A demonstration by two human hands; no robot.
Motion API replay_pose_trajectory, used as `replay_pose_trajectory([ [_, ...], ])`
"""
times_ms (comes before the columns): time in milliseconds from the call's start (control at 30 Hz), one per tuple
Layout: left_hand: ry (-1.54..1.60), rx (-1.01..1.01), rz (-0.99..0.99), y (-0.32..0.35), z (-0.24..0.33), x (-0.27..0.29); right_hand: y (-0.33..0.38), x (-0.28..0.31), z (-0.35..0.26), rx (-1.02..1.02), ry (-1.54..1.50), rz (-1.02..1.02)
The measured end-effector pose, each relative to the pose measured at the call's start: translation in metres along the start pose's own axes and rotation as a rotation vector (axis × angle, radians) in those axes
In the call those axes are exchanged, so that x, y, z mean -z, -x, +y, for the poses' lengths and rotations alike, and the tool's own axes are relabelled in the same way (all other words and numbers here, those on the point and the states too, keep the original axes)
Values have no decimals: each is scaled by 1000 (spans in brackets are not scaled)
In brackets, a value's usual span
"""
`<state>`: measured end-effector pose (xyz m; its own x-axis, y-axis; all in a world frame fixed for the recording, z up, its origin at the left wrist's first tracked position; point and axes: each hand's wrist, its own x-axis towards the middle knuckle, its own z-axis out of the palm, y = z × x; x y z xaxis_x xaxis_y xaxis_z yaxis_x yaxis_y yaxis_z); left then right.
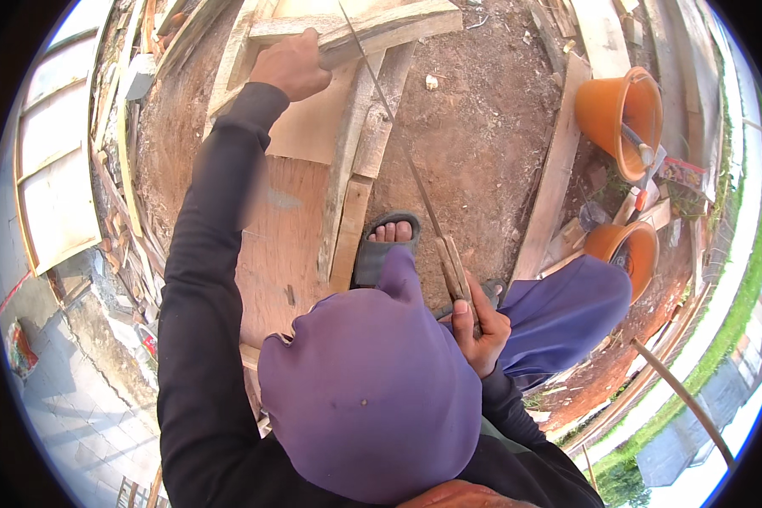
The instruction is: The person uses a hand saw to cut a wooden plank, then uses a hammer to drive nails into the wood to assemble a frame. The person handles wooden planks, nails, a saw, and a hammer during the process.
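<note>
My left hand (292,66) is closed on a wooden beam (398,30) at the far end of the work area. In my right hand (483,328), near the middle, is the wooden handle (455,269) of a handsaw. Its long thin blade (406,152), seen nearly edge-on, runs away from me and crosses the beam to the right of my left hand. Whether the teeth sit in a cut is too small to tell. Beneath the beam lie more timbers (351,161) and a reddish plywood board (284,229).
My purple-clad knee (368,389) and a sandalled foot (389,241) are close to the saw. Two orange buckets (597,110) stand or lie at the right beside a long plank (554,169). Scrap wood (131,169) piles up on the left. Reddish soil (474,127) lies between.
</note>
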<state>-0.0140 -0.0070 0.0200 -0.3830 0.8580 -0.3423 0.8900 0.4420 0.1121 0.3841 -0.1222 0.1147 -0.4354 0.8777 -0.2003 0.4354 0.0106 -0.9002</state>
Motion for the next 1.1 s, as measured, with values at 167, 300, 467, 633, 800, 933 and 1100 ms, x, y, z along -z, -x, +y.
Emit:
replay_pose_trajectory([
  [167, -9, 3, -6, -5, 6, -1, -94, -52, -17, -122, -114, 27],
  [300, -11, -12, 13, -8, -1, -5, -71, -49, -9, 17, -52, 56],
  [467, -17, -25, -10, -9, -10, -1, -22, -17, -4, -21, -43, -5],
  [633, 7, 0, -23, -8, -1, -3, -113, -68, -7, 13, -97, 83],
  [800, -18, -17, -25, -9, -8, 4, -27, -23, 15, 120, 28, 53],
  [933, 26, -14, -39, -9, 1, 0, -78, -44, -16, -184, -87, 4],
  [1100, 48, -27, -56, -8, -7, 5, -98, -59, -16, -165, -123, 14],
])
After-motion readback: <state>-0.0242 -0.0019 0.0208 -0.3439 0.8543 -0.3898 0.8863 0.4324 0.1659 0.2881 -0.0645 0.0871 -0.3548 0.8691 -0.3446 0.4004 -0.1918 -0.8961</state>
